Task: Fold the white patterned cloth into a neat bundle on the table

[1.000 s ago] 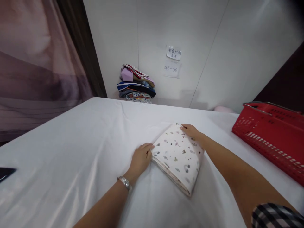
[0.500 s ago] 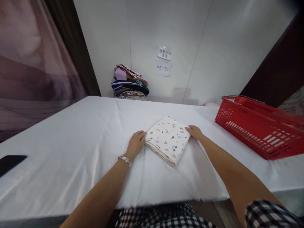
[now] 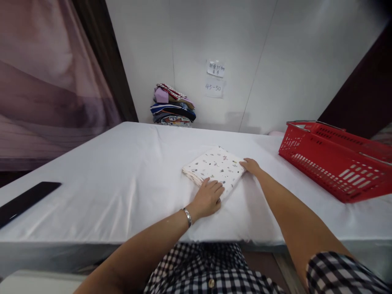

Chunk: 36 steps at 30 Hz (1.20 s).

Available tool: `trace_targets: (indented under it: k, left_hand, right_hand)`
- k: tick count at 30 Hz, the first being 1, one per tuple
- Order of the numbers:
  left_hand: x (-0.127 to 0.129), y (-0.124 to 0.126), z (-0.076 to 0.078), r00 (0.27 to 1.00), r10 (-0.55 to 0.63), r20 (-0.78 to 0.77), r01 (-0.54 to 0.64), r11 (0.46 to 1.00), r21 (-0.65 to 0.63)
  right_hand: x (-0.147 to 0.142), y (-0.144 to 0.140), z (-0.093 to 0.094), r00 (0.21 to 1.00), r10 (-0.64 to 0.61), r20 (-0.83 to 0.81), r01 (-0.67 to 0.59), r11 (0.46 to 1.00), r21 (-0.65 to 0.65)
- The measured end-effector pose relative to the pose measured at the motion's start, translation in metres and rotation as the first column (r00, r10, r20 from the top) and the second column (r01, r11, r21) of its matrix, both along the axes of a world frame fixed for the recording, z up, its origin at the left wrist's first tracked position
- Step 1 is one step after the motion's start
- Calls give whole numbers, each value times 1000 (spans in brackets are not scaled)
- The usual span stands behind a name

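A folded white cloth (image 3: 214, 164) with small plant-like prints lies slanted on the white-covered table. Its layered edge shows at the left. My left hand (image 3: 208, 198), with a silver bracelet at the wrist, rests over the near corner of the cloth, its fingers spread on the top layer. At the right corner, my right hand (image 3: 251, 165) is closed on the cloth's edge, fingertips on top. The near corner is partly hidden under my left hand.
A red plastic basket (image 3: 321, 159) with metal handles stands at the right. Several folded fabrics (image 3: 173, 107) are stacked at the back by the wall. A dark flat object like a phone (image 3: 29, 200) lies at the left. Handwritten papers (image 3: 214, 78) hang on the wall.
My left hand has moved from the left corner of the cloth to its near corner. My right hand stays at the right corner. The left corner now sits looser, with layers spread.
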<state>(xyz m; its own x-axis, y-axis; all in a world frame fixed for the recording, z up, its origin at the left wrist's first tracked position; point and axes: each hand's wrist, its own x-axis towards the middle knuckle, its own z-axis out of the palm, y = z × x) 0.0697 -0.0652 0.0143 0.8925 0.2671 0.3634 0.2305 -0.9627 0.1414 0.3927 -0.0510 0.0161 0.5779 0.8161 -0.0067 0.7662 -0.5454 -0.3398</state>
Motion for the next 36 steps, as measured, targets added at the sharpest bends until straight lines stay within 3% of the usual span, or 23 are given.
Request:
trace_targets:
  k: [3,8,11,13,15,19,23,30,36]
  left_hand:
    - [-17,16,2,1000,24,-11,-23,999,46]
    - [-62,52,1,981,191,-44,-190,981,26]
    - [-68,54,2,976,217,-15,-218,975,-55]
    - [-61,48,4,968,250,33,-245,964,-104]
    - [-50,42,5,957,279,82,-269,956,-116]
    - [-36,40,-1,933,352,77,-341,932,-125]
    - [-38,43,-3,926,378,-9,-371,905,-208]
    - [-9,70,21,882,467,-57,-468,859,-206]
    - [3,96,3,801,567,-190,-595,724,-349]
  right_hand:
    - [-4,-25,-2,999,-15,-37,14,1000,-18]
    - [-34,-84,-14,993,57,-107,-59,998,-15]
    - [-57,-103,-13,995,82,63,-86,995,58]
    - [-72,-103,-9,963,152,223,-188,971,151]
    - [-88,-96,-4,905,283,317,-356,912,205]
    - [-120,-74,-6,793,514,328,-569,817,95]
    - [-136,-63,-18,761,582,286,-595,802,-48]
    - [-133,-64,-27,757,565,329,-590,807,-29]
    - [-134,-70,-26,765,569,301,-599,800,10]
